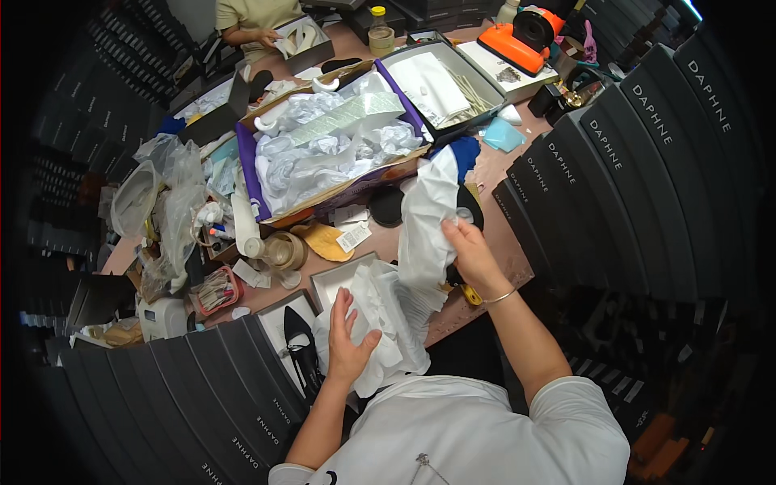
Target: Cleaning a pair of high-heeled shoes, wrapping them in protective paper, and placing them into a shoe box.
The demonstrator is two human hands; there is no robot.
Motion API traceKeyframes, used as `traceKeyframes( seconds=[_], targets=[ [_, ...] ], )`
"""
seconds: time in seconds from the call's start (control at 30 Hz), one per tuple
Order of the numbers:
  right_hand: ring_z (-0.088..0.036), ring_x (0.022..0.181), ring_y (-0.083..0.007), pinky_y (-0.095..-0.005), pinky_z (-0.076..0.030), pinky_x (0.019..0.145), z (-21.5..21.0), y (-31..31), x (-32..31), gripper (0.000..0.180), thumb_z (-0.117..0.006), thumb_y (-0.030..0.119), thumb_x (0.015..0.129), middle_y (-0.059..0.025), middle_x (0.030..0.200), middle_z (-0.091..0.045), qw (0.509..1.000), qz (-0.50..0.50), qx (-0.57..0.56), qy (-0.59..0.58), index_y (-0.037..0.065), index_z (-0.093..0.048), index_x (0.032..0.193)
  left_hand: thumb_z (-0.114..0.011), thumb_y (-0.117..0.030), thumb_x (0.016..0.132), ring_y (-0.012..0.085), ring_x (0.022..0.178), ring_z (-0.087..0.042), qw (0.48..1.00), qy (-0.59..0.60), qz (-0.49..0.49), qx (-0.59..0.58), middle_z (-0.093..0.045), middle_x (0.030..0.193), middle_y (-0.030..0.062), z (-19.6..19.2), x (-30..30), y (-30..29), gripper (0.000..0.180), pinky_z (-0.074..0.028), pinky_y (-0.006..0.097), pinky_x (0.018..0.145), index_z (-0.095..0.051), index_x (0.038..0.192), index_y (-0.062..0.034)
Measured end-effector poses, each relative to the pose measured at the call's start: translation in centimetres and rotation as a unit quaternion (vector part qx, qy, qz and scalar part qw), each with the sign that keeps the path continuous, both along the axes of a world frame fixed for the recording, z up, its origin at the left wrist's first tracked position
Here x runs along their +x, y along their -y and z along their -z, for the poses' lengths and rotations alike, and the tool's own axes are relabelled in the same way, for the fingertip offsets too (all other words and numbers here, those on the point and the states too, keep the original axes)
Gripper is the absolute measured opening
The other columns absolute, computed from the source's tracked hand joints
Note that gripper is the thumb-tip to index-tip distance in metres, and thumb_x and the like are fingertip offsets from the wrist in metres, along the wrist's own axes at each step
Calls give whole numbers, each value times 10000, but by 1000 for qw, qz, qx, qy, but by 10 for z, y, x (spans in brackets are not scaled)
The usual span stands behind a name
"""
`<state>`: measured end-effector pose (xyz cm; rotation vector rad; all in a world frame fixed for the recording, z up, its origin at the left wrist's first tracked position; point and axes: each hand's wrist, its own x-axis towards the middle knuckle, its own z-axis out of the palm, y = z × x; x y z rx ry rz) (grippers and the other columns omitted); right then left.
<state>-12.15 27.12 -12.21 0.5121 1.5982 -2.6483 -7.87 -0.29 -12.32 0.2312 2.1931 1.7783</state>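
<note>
Over near edge of pink tabletop (507, 252), we are seeing right hand (470, 252) clamped on white tissue sheet (427, 214); left hand (352, 349), fingers apart, is hovering by paper-filled shoebox (330, 279). We are judging: hard tugging could be tearing tissue; left forearm could be nudging black shoe (301, 343). Purple-edged carton (252, 182) is crowding tabletop; dark box stacks (622, 178) are flanking us.

Shoe (298, 330) left of tissue paper (381, 315), carton (248, 174) beyond, boxes (602, 174) along right
</note>
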Motion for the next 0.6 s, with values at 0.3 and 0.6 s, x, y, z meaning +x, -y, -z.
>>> traceKeyframes(
  seconds=[0.3,0.6],
  targets=[
    [-528,686,-88,-240,-424,622,31,76,53,344,-496,311,994,1,761,-581,982,-99,161,-19,14,-586,846,-594,-111,931,111,882,-613,924,196,-177,277,-653,1006,61,19,-30,-10,222,-494,252,790,-573,1116,9],
    [-608,628,-91,-250,-484,567,6,13,51,290,-550,238,957,-60,737,-647,928,-183,306,105,-18,-633,852,-647,-69,853,209,767,-621,953,-190,-168,-167,-650,895,98,-10,-27,44,166,-490,295,726,-624,998,7]
  ],
)
